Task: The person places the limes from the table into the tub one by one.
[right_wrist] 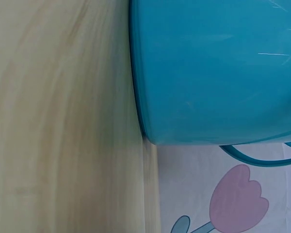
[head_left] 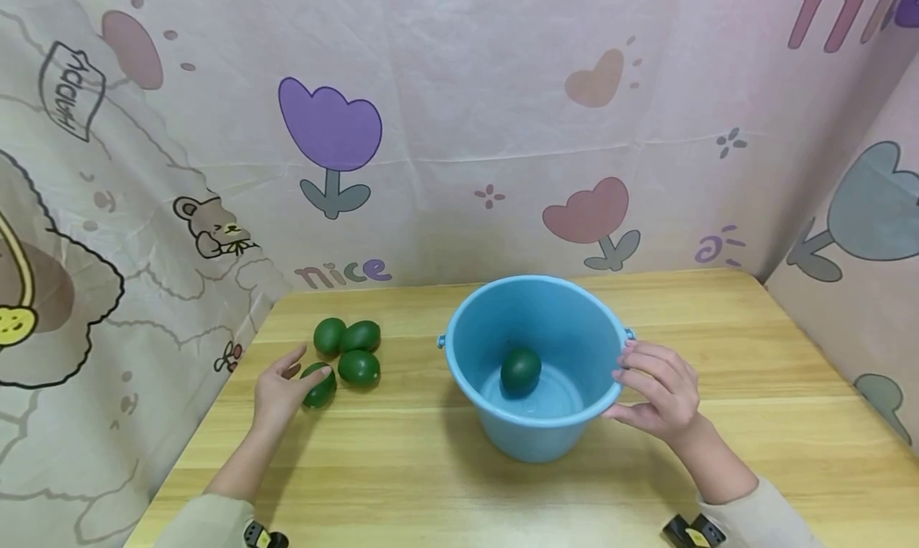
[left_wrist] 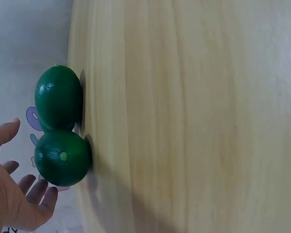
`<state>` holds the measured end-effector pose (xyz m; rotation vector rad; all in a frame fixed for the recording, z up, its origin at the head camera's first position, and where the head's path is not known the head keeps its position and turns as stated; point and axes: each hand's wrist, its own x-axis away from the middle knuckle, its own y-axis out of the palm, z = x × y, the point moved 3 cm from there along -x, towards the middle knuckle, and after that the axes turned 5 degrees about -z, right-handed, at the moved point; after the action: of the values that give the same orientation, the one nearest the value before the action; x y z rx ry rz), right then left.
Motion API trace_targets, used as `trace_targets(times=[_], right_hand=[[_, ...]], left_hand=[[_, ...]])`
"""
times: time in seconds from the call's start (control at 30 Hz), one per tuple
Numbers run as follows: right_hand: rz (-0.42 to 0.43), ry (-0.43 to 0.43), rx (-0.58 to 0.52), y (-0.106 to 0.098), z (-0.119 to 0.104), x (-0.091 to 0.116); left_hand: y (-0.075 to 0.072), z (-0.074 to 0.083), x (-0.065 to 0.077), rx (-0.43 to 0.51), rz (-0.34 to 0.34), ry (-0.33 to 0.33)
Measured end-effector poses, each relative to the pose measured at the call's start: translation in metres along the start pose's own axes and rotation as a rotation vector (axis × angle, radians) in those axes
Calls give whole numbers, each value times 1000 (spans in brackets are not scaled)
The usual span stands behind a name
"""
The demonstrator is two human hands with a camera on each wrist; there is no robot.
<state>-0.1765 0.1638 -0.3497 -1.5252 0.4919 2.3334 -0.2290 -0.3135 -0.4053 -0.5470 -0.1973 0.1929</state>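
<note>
Over the near-left fruit of a small cluster, my left hand point(head_left: 283, 388) is spread, its thumb overlapping the glossy dark green oval fruit point(head_left: 321, 388) in the head view. The left wrist view shows the thumb standing apart from the fruit point(left_wrist: 63, 158) and the fingers curving loosely beside it. A blue bucket point(head_left: 531, 440) stands upright on the table, with one more green fruit point(head_left: 520, 371) lying inside. My right hand point(head_left: 664, 388) grips the bucket's rim at its right side, fingers at the edge and thumb lower on the outside.
Three more green fruits, including the nearest one point(head_left: 359, 369), lie close together beyond my left hand. All this is on a light wooden table point(head_left: 402, 484). A printed cloth point(head_left: 445, 133) hangs along its back and sides. The bucket's handle point(right_wrist: 257, 161) shows in the right wrist view.
</note>
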Motion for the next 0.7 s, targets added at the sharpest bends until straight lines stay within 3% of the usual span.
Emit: trace_targets(times=[0.2,0.7], right_hand=[[-4,1,0,0,-1,-1],[-28,-7,5,-1,0,-2]], left_hand=[[0,-7,-5,26,9,2],[5,-17,-8,32,-86,-37]])
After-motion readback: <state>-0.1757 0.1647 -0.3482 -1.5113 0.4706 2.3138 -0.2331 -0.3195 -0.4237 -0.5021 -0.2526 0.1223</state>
